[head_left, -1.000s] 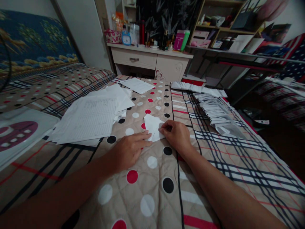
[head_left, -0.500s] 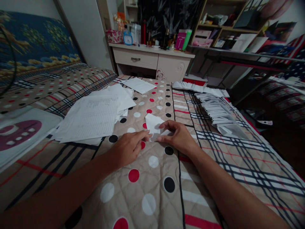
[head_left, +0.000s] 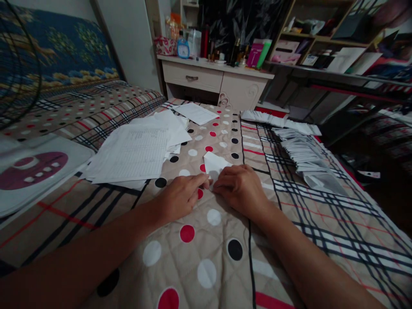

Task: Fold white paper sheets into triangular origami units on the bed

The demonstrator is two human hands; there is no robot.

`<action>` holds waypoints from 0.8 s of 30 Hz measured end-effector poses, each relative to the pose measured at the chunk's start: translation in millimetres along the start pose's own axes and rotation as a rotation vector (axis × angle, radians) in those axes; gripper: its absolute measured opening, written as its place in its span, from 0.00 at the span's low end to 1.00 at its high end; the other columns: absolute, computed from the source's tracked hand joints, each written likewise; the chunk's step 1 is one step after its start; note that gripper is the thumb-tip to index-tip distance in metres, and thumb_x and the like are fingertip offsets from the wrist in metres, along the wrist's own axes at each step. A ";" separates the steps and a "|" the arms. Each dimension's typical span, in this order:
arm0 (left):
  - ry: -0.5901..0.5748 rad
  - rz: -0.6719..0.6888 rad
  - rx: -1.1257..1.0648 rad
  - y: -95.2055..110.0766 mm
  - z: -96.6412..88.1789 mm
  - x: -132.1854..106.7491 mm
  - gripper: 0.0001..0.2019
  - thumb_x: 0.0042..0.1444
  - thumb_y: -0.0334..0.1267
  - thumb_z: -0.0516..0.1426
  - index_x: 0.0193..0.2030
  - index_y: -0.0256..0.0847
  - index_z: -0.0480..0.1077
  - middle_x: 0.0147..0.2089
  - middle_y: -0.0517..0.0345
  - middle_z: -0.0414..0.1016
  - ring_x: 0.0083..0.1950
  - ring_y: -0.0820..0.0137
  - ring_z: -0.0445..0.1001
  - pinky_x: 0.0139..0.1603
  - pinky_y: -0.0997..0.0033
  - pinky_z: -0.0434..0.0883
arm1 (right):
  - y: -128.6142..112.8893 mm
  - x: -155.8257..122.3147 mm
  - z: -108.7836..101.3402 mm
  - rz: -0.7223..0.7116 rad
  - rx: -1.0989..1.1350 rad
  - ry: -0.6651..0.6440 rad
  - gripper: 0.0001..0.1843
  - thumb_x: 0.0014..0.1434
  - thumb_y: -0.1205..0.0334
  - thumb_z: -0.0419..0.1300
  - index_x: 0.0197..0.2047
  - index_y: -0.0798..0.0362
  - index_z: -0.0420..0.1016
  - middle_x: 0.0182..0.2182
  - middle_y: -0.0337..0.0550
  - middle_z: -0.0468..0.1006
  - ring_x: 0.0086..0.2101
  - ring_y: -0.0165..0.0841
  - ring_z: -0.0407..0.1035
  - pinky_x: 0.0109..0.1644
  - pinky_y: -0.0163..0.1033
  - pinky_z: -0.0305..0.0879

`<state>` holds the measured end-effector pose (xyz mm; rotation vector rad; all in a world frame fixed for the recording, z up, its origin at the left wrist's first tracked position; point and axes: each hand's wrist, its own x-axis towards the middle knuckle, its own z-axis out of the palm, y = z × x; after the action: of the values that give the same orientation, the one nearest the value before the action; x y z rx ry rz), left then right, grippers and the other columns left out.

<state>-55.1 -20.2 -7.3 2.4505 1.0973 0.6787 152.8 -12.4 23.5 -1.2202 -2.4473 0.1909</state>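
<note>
A small folded white paper (head_left: 215, 165) lies on the dotted and checked quilt (head_left: 206, 240) in front of me. My left hand (head_left: 180, 197) rests flat on the quilt, fingers stretched out, fingertips touching the paper's near edge. My right hand (head_left: 240, 186) lies over the paper's right part with its fingers curled down and pressed on it. Most of the paper is hidden under this hand.
A loose pile of white sheets (head_left: 135, 150) lies to the left. A single sheet (head_left: 196, 113) lies farther back. A fanned row of folded papers (head_left: 299, 148) runs along the right. A white cabinet (head_left: 215, 81) with bottles stands behind. A white and purple bag (head_left: 28, 171) lies far left.
My right hand has come down over the paper, folding it smaller. My left fingertips stayed at its near edge. The view shifted slightly.
</note>
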 end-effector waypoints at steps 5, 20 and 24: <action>0.017 0.012 -0.040 -1.4 -0.3 0.8 0.17 0.53 0.20 0.48 0.47 0.40 0.66 0.45 0.54 0.78 0.47 0.65 0.77 0.49 0.65 0.72 | 8.9 -2.8 11.8 0.275 0.266 0.008 0.03 0.52 0.63 0.66 0.31 0.50 0.82 0.31 0.41 0.81 0.31 0.33 0.72 0.36 0.37 0.60; 0.064 0.181 0.118 3.5 1.4 -1.2 0.24 0.53 0.19 0.47 0.54 0.35 0.69 0.56 0.44 0.75 0.56 0.64 0.75 0.57 0.61 0.73 | 3.5 5.5 12.2 0.477 0.302 -0.023 0.06 0.47 0.59 0.68 0.30 0.51 0.81 0.27 0.43 0.79 0.28 0.35 0.71 0.31 0.37 0.61; 0.059 0.252 0.152 2.2 4.3 -2.0 0.24 0.54 0.19 0.46 0.54 0.32 0.71 0.55 0.43 0.76 0.59 0.63 0.73 0.59 0.60 0.72 | 7.2 4.4 9.3 0.486 0.331 -0.015 0.11 0.44 0.58 0.70 0.32 0.50 0.79 0.24 0.38 0.76 0.26 0.33 0.68 0.30 0.36 0.59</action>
<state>-52.6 -23.6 -10.2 2.7465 0.8980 0.7719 152.0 -4.0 14.2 -1.6276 -1.9809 0.7095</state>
